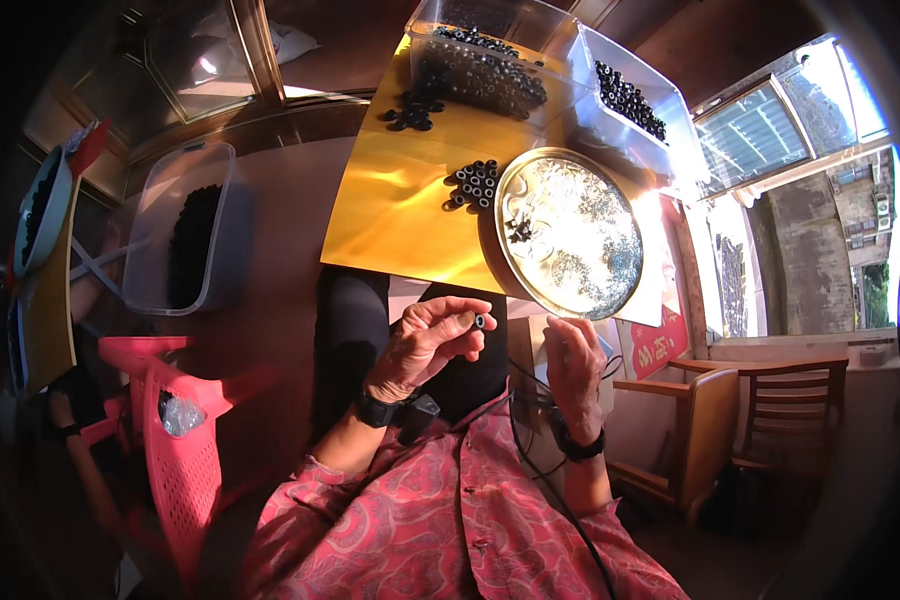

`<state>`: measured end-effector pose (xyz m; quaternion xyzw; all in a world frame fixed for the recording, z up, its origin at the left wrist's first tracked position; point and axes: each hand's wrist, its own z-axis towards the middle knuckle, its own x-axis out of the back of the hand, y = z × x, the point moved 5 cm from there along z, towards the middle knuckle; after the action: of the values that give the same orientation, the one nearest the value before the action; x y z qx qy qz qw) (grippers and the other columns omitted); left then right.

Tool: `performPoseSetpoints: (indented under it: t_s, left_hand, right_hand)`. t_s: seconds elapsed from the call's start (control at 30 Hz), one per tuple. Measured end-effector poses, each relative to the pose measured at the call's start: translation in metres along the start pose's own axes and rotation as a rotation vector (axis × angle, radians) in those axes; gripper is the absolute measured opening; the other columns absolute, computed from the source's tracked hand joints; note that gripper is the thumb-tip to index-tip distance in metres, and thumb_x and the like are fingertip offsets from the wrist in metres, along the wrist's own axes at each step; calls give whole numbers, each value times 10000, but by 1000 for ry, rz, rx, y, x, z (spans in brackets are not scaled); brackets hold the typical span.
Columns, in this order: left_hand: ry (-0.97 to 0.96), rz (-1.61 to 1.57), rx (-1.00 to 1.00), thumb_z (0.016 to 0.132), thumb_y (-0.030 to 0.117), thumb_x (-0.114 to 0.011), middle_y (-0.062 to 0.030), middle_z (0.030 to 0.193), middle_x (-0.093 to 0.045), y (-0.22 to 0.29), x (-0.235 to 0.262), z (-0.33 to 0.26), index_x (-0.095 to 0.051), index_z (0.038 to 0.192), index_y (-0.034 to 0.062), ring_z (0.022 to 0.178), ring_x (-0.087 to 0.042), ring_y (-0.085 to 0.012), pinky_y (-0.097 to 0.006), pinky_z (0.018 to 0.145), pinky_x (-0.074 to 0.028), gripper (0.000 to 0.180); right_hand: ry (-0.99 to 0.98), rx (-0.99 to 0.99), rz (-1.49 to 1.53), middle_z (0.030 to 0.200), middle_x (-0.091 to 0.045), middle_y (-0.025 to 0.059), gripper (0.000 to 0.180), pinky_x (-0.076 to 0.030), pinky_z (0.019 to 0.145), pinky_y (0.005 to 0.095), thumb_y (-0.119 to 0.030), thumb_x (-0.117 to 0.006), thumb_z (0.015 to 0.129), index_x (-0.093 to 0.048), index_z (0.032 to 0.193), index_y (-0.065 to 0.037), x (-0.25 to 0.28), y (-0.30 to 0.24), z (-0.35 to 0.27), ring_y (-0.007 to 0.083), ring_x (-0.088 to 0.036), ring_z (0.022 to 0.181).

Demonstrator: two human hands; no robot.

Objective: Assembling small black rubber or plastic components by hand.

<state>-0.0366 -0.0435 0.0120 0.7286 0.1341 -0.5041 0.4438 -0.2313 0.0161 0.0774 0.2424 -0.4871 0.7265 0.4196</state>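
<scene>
My left hand [425,345] pinches a small black ring-shaped part [479,322] with a pale inner ring, between thumb and fingertips, over my lap. My right hand [574,365] is raised beside it, just below a round metal tray [503,250]. Its fingers are bent and drawn together; whatever they hold, if anything, is too small or hidden to name. Small shiny pieces [595,265] lie spread in the tray, with a few dark bits [519,228] at its left. Left of the tray, a group of black ring-shaped parts [473,185] stands on the yellow tabletop [370,220].
Farther back are a loose black pile [413,112] and two clear plastic bins [490,85] [635,105] of black parts. At left stand another clear bin [185,230] and a pink plastic chair [182,450]. Wooden chairs [710,430] and a cable [560,490] are at right.
</scene>
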Motion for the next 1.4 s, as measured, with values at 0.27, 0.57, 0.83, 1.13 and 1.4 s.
performPoseSetpoints:
  t_s: [0.27, 0.57, 0.83, 1.13, 1.4]
  left_hand:
    - [-7, -27, 49, 951, 156, -597, -105, 980, -677, -7, 3, 6, -623, 1132, -16, 755, -650, -112, -244, 679, -548, 251]
    - [-9, -107, -40, 982, 142, -535, -181, 1104, -647, -1, 3, 6, -609, 1160, -33, 810, -635, -122, -248, 700, -550, 261]
    - [-50, -157, -102, 940, 90, -595, -192, 1131, -633, 5, 0, 0, -614, 1175, -35, 820, -625, -150, -253, 692, -540, 267]
    - [-36, -141, -109, 925, 83, -616, -151, 1024, -637, 3, 3, -4, -631, 1141, -20, 767, -605, -136, -251, 650, -534, 240]
    - [-36, -114, -115, 918, 61, -609, -153, 1041, -624, 2, 4, -3, -627, 1145, -20, 776, -596, -141, -246, 632, -504, 241]
  right_hand:
    - [72, -9, -155, 885, -620, 127, 132, -500, 640, 370, -20, -644, 853, -623, 980, -45, 6, 13, 17, 305, -632, 763]
    - [34, -21, -221, 869, -604, 103, 94, -491, 640, 388, -45, -620, 867, -640, 958, -62, -14, 26, 39, 300, -617, 769]
    - [-48, -81, -306, 906, -597, 98, 124, -491, 676, 396, -54, -628, 839, -656, 959, -66, -24, 33, 43, 305, -608, 820]
    - [-121, -137, -331, 878, -574, 112, 114, -480, 665, 409, -31, -612, 790, -649, 888, -74, -32, 41, 44, 311, -593, 809]
    - [-142, -171, -364, 883, -563, 117, 39, -475, 680, 424, -81, -632, 798, -647, 834, -72, -34, 44, 44, 320, -584, 831]
